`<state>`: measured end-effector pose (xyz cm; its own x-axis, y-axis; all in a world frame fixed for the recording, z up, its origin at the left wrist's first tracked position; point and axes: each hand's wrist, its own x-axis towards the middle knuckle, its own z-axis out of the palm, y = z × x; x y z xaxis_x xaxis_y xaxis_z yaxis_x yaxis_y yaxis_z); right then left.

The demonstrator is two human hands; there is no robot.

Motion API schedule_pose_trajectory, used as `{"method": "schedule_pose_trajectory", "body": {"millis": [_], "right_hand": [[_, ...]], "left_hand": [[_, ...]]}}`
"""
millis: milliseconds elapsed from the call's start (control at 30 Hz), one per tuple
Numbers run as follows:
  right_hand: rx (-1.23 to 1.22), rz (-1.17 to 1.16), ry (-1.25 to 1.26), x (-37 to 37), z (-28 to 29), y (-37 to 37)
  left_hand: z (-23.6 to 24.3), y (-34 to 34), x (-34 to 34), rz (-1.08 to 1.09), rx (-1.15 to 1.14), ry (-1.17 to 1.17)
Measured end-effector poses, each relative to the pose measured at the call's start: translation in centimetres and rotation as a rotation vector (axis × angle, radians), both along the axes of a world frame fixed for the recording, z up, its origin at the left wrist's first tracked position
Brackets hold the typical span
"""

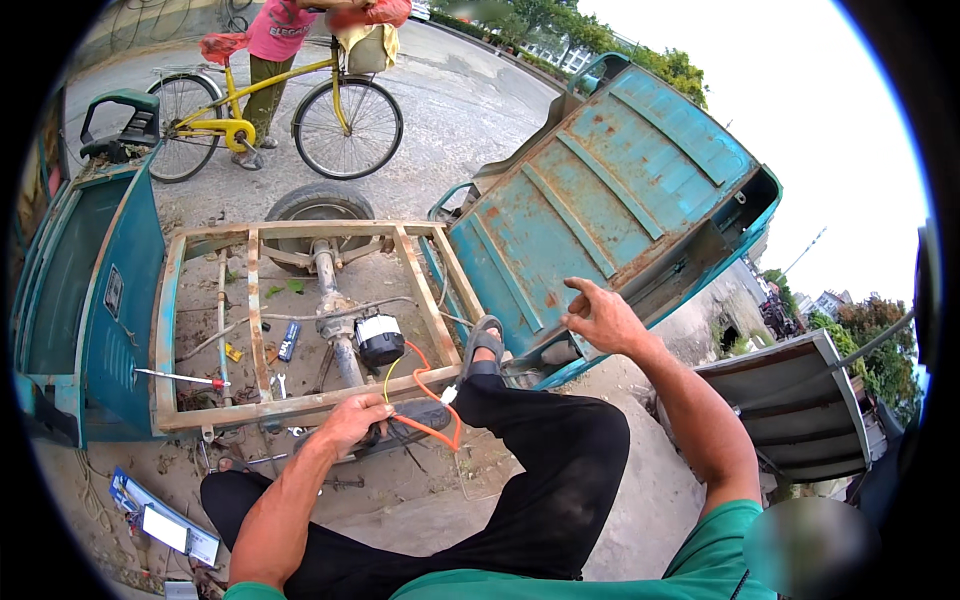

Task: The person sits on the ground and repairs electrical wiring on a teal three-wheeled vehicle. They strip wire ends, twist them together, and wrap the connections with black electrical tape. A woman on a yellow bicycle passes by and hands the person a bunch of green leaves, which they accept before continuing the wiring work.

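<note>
My left hand [352,420] is closed at the frame's near rail, its fingertips pinching a thin yellow wire [389,377]. That wire runs up to a black and silver motor [379,340] beside the rear axle [329,275]. A thick orange cable [460,425] loops from the motor to near this hand, passing a white connector [449,394]. My right hand [607,318] is raised in front of a tilted teal cargo bed [590,200]. Its index finger is stretched out, the others are partly bent, and nothing shows in it. My sandalled foot [484,345] rests by the rusty frame [437,285].
A screwdriver [185,377] lies across the frame's left side. Inside are a blue box [289,341] and wrenches [281,385]. A wheel [319,205] stands behind. Beyond, a person [277,40] stands with a yellow bicycle [340,100]. Blue-white packaging [190,538] lies at lower left.
</note>
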<state>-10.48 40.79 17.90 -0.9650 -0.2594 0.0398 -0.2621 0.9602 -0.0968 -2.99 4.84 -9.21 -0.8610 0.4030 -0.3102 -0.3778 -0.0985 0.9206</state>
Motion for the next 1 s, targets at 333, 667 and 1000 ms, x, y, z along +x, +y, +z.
{"method": "schedule_pose_trajectory", "body": {"millis": [333,667,1000], "right_hand": [[0.249,-0.732,0.472,7.4,16.9,29.1],[0.002,-1.045,0.636,15.6,24.9,32.4],[-0.033,-1.178,0.706,18.8,27.9,34.1]], "left_hand": [[-1.8,0.0,-0.3,0.040,0.054,0.031],[-1.4,-0.6,0.2,0.051,0.048,-0.005],[-1.8,-0.5,0.3,0.039,0.061,0.006]]}}
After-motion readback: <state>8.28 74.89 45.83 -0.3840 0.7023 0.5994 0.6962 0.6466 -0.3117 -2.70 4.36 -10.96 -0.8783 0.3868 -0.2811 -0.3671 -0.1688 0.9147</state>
